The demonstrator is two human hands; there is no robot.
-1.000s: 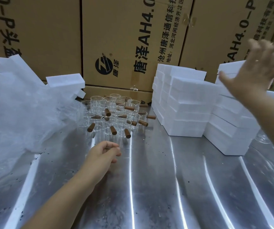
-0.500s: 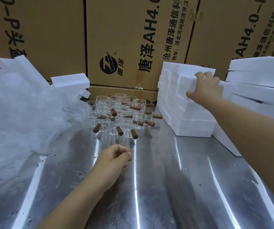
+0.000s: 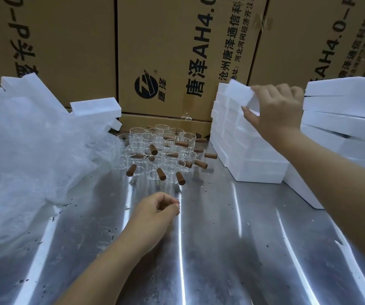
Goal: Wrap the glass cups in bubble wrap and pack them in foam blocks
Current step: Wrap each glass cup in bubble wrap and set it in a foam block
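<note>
Right hand (image 3: pixel 274 111) lifted top foam block (image 3: pixel 239 92) off middle foam stack (image 3: pixel 254 159) since half second earlier; block now tilted, one corner raised. Fingers curled over block's end, thumb beneath, gripping it. Left hand (image 3: pixel 155 211) hovered over steel table (image 3: pixel 221 249), fingers loosely curled, nothing held, near glass cups (image 3: pixel 155 150). Cups clustered upright at table's back, brown handles sticking out. Bubble wrap (image 3: pixel 27 155) heaped at left, beside cups. Second foam stack (image 3: pixel 342 111) at far right.

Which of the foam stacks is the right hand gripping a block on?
The middle stack, next to the glass cups. The right hand grips its top block, tilted up; the far-right stack and the left foam pile are untouched.
</note>
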